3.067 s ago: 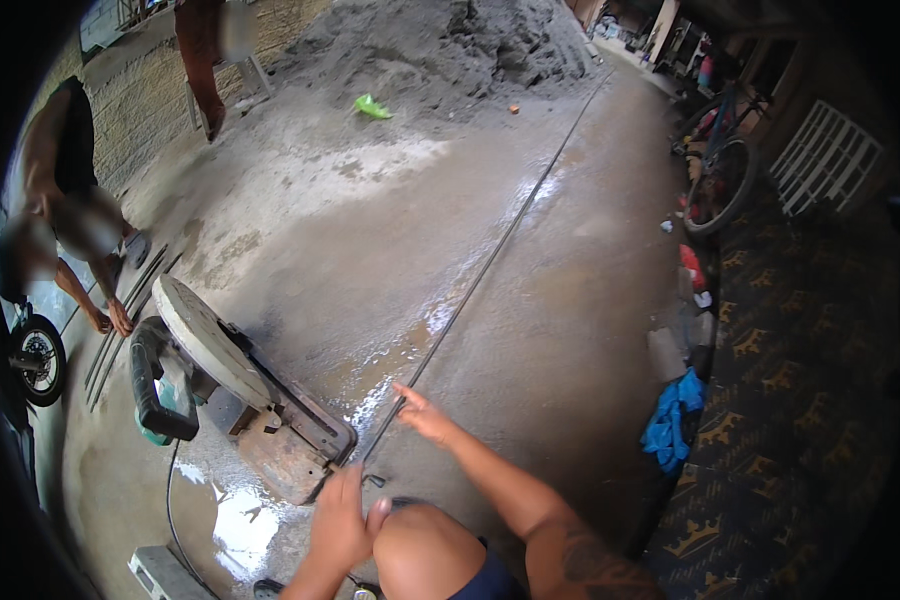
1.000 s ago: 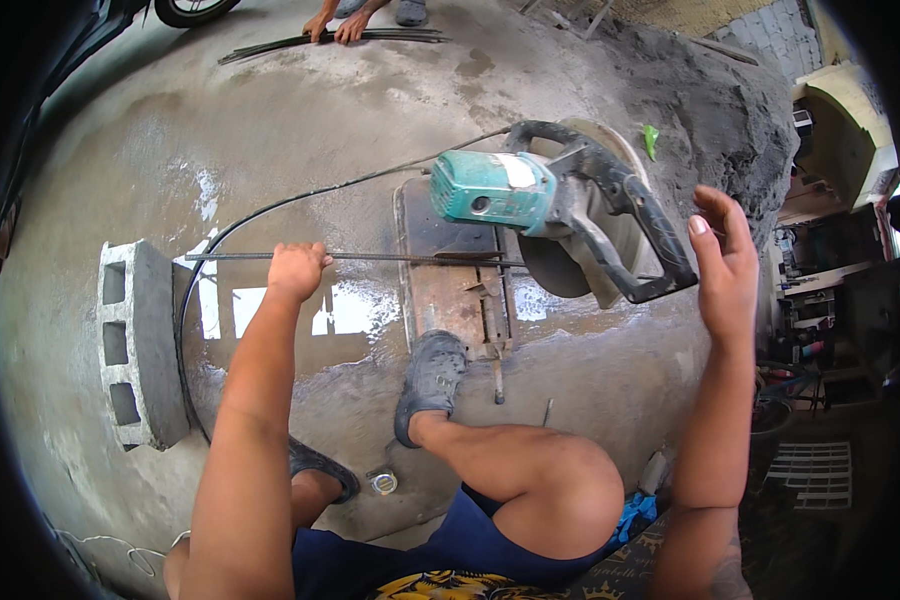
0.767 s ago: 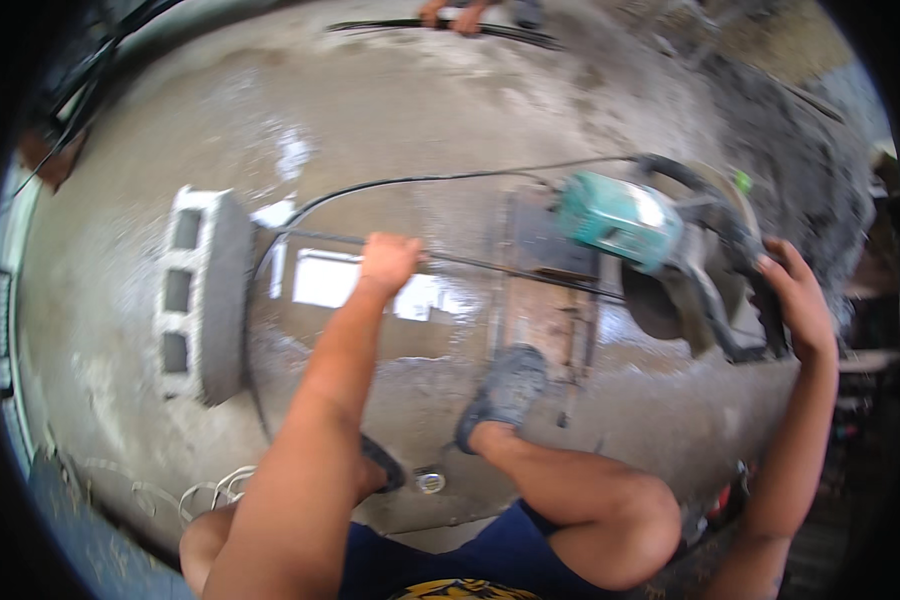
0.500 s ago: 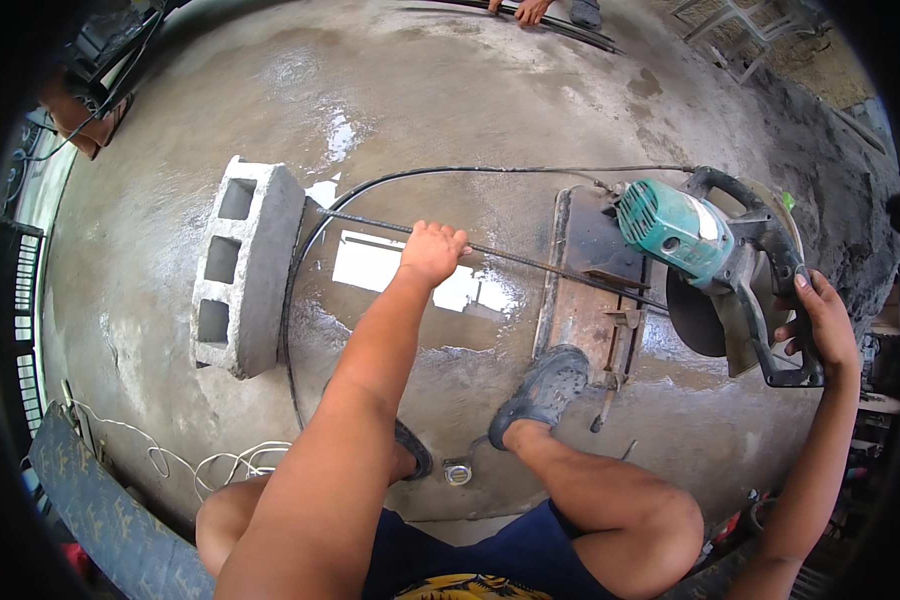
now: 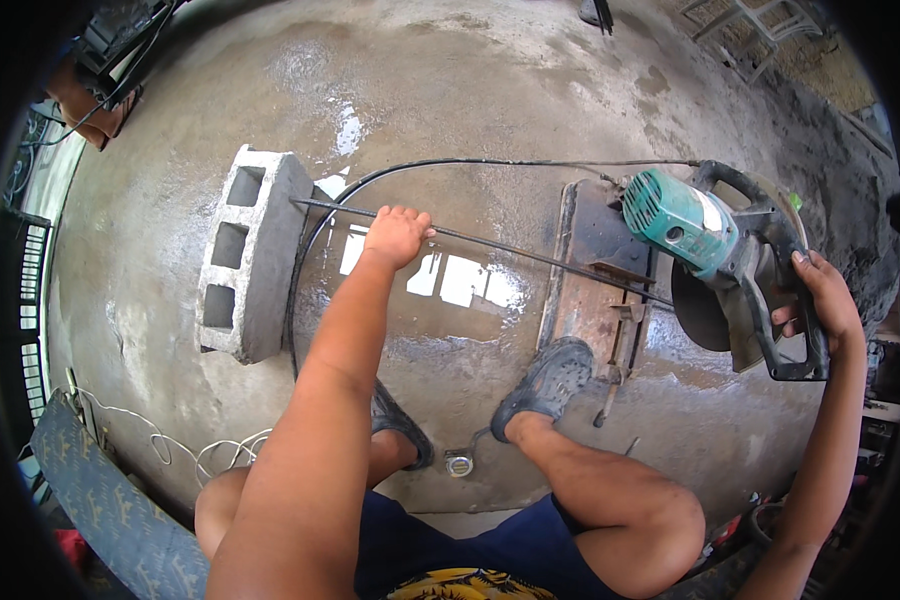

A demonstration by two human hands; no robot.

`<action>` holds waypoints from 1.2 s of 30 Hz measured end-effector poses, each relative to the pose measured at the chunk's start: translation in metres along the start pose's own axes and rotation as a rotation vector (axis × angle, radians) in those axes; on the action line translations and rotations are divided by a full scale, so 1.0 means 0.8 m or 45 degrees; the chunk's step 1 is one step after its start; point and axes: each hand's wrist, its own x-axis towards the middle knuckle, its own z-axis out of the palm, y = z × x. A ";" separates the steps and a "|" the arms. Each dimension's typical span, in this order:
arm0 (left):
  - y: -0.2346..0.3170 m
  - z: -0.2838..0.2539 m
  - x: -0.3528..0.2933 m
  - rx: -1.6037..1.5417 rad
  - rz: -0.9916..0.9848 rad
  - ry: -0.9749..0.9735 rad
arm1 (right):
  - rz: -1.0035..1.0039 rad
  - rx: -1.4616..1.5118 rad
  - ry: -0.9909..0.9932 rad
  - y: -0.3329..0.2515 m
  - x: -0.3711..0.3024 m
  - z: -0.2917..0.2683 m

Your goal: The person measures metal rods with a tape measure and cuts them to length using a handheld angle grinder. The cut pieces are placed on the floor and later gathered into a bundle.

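My left hand [image 5: 398, 236] is closed around a thin steel rebar [image 5: 530, 254]. The rebar runs from the hollow concrete block [image 5: 292, 215] on the left, across the metal base [image 5: 590, 310], to the dark disc [image 5: 698, 308] of a cut-off saw. This saw [image 5: 675, 222] has a teal motor housing and a black loop handle, and its head is tilted up at the right. My right hand [image 5: 828, 300] wraps around the handle, fingers partly hidden behind it. On the near end of the base rests my right clog [image 5: 555, 380].
A black cable [image 5: 450, 161] curves between block and saw. Between my feet lies a small round tape measure [image 5: 459, 463]. White cord [image 5: 205, 460] coils at lower left, beside a patterned board [image 5: 110, 500]. Puddles wet the concrete floor [image 5: 470, 110]. Another person's foot [image 5: 120, 115] shows at upper left.
My left hand has shifted left along with the rebar, whose left end now meets the block's side. Another person's hands and the bars they held at the top have mostly left view.
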 end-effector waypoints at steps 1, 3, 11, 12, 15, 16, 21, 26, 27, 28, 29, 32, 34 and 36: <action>-0.001 -0.002 0.000 -0.004 0.002 -0.004 | 0.001 0.020 0.005 -0.001 -0.002 0.001; -0.002 -0.006 0.000 -0.007 0.012 -0.016 | 0.003 0.066 0.005 0.001 -0.004 0.006; -0.009 0.019 0.015 -0.147 0.072 0.114 | 0.056 0.278 -0.088 0.004 -0.019 0.003; -0.008 0.018 0.011 -0.103 0.045 0.119 | 0.045 0.334 -0.115 0.011 -0.017 0.002; -0.007 0.011 0.006 -0.050 0.069 0.113 | 0.054 0.284 -0.057 0.054 -0.015 0.018; -0.005 0.007 0.004 -0.031 0.066 0.097 | 0.066 0.254 0.017 0.073 -0.022 0.030; -0.002 0.008 0.008 0.005 0.075 0.074 | 0.073 0.438 -0.005 0.161 -0.044 0.074; -0.004 0.010 0.006 -0.026 0.088 0.072 | 0.222 0.751 -0.119 0.187 -0.050 0.089; -0.002 0.010 0.006 -0.030 0.084 0.064 | 0.230 0.743 -0.144 0.192 -0.047 0.087; -0.003 0.008 0.005 -0.030 0.074 0.056 | 0.235 0.735 -0.176 0.192 -0.045 0.087; -0.005 0.009 0.004 -0.012 0.069 0.059 | 0.243 0.730 -0.166 0.191 -0.045 0.088; -0.006 0.009 0.004 0.013 0.061 0.059 | 0.256 0.718 -0.145 0.187 -0.046 0.090; -0.004 0.010 0.003 -0.006 0.060 0.046 | 0.252 0.717 -0.150 0.191 -0.046 0.089; -0.003 0.009 0.005 0.009 0.060 0.042 | 0.230 0.692 -0.139 0.190 -0.045 0.089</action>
